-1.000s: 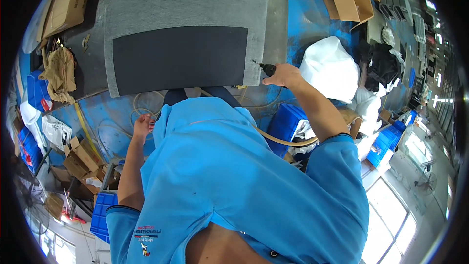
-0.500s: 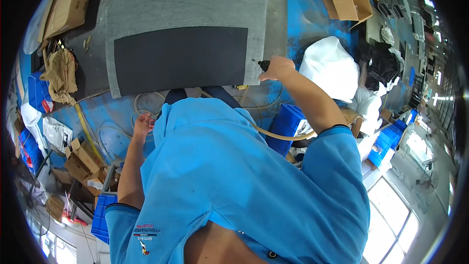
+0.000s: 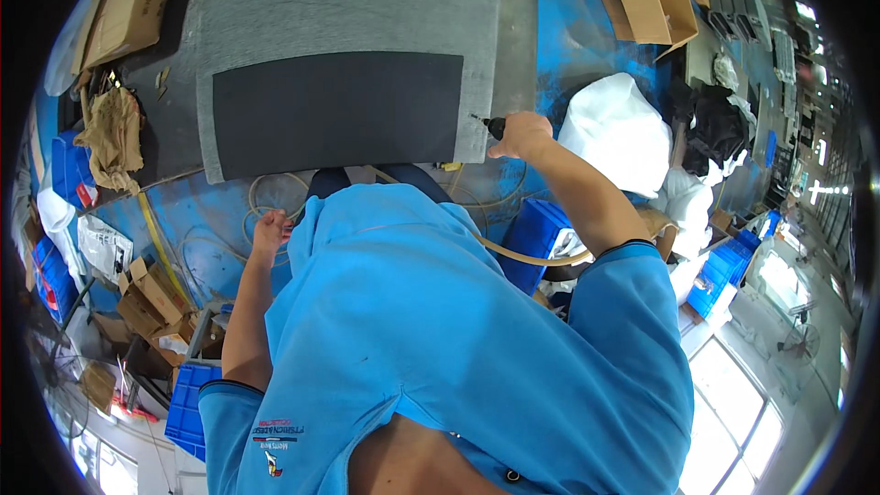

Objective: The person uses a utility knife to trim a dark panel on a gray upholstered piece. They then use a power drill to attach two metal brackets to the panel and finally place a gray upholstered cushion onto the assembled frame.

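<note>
My right hand (image 3: 522, 136) is closed around a dark hand tool (image 3: 496, 127) with a thin tip. That tip points left, at the right border of a grey, brushed-looking sheet (image 3: 348, 14), just beside a smooth black panel (image 3: 339, 115) lying on it. Whether the tip touches the sheet is too small to tell. My left hand (image 3: 269, 231) hangs low beside my blue shirt, away from the sheet, its fingers loosely bent and apart, with nothing visible in them.
A dark worktable (image 3: 518, 55) carries the sheet. A tan hose (image 3: 522, 258) runs past my right side. To the right are a white sack (image 3: 616, 133), a blue bin (image 3: 536, 238) and an open carton (image 3: 646, 0). Crumpled brown paper (image 3: 115, 137) and a carton (image 3: 133, 14) stand left.
My right hand and its tool have shifted very slightly right and toward me. My left hand stays by my side; the sheet and panel lie practically as before.
</note>
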`<state>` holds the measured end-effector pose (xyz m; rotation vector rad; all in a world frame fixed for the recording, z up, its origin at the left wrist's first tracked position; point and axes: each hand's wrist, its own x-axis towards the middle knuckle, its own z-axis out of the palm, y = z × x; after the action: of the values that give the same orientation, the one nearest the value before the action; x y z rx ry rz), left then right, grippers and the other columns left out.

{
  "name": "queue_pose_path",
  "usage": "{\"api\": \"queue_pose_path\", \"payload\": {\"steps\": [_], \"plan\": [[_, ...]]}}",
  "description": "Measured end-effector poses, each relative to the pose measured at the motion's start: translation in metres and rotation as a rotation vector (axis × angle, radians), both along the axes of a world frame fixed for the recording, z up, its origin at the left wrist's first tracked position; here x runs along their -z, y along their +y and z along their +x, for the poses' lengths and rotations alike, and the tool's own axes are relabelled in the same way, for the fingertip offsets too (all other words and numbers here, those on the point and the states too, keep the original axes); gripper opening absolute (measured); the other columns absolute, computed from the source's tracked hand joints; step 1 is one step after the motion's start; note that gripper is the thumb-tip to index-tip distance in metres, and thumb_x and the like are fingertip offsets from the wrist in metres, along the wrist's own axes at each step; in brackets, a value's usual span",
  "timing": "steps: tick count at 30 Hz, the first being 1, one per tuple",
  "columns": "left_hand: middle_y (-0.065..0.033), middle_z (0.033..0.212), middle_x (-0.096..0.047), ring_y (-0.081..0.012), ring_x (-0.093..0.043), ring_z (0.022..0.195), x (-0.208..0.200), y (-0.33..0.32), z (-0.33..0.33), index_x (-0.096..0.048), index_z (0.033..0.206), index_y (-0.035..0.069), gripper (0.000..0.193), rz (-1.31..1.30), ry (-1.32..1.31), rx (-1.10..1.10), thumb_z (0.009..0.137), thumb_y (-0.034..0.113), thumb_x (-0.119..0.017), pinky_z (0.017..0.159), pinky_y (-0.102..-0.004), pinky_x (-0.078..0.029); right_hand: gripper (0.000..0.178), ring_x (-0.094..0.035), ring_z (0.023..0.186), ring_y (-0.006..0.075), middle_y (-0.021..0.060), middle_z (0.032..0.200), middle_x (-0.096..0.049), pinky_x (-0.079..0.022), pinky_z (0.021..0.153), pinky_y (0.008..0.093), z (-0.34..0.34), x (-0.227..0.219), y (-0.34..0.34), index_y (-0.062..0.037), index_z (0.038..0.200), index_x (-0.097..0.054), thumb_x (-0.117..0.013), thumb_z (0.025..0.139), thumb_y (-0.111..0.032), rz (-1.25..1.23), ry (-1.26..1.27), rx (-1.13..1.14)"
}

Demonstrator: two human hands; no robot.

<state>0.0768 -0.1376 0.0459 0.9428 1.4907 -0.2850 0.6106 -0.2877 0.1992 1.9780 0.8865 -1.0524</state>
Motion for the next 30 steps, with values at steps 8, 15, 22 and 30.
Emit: {"api": "queue_pose_path", "payload": {"steps": [8, 15, 22, 30], "plan": [[-0.0076, 0.095, -0.068, -0.0158, -0.064, 0.075, -0.005, -0.008, 0.000, -0.060, 0.114, 0.006, 0.036, 0.013, -0.010, -0.054, 0.099, 0.039, -0.055, 0.069, -0.0313, -0.054, 0.070, -0.069, 0.107, 0.0276, 0.0116, 0.114, -0.071, -0.056, 0.087, 0.0367, 0.000, 0.001, 0.007, -0.0077, 0.116, -0.071, -0.077, 0.069, -0.060, -0.021, 0.027, -0.023], [-0.0069, 0.094, -0.068, -0.0142, -0.063, 0.073, -0.010, -0.037, -0.016, -0.062, 0.113, 0.009, 0.032, -0.007, 0.033, -0.144, 0.100, 0.038, -0.055, 0.068, -0.0294, -0.053, 0.083, -0.065, 0.107, 0.0424, 0.0237, 0.112, -0.070, -0.050, 0.092, 0.0435, 0.063, -0.009, -0.042, -0.0113, 0.131, -0.062, -0.064, 0.077, -0.074, 0.494, 0.203, 0.408], [-0.0002, 0.076, -0.062, -0.0098, -0.054, 0.063, -0.025, -0.075, -0.032, -0.067, 0.106, 0.007, 0.023, 0.067, 0.074, -0.182, 0.100, 0.028, -0.059, 0.055, -0.0277, -0.046, 0.065, -0.069, 0.089, 0.0414, 0.0224, 0.095, -0.071, -0.053, 0.077, 0.0462, 0.094, -0.022, 0.027, -0.0106, 0.126, -0.061, -0.069, 0.083, -0.059, 1.102, -0.012, 0.180], [-0.0026, 0.075, -0.062, -0.0117, -0.056, 0.058, -0.054, -0.067, -0.065, -0.065, 0.103, 0.001, 0.025, 0.234, 0.064, -0.294, 0.098, 0.025, -0.059, 0.053, -0.0282, -0.046, 0.055, -0.068, 0.091, 0.0409, 0.0223, 0.095, -0.070, -0.052, 0.077, 0.0461, -0.002, 0.020, 0.163, -0.0067, 0.115, -0.057, -0.078, 0.078, -0.043, 1.045, 0.412, -0.038]]}}
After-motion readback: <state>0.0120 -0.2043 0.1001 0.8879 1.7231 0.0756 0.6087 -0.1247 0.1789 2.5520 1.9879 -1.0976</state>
